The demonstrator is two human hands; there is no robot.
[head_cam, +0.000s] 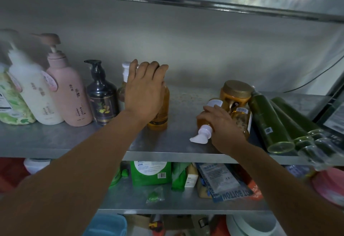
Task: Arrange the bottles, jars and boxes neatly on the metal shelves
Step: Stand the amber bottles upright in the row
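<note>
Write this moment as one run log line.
left hand: holds upright bottle | right hand: grips lying bottle | green bottles: lying, far right

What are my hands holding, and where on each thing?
The left hand grips the upright amber bottle around its top; the right hand holds the lying amber pump bottle near its neck.

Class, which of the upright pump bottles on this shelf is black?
The black bottle, between the pink bottle and the left hand; the other upright ones are all lighter.
</note>
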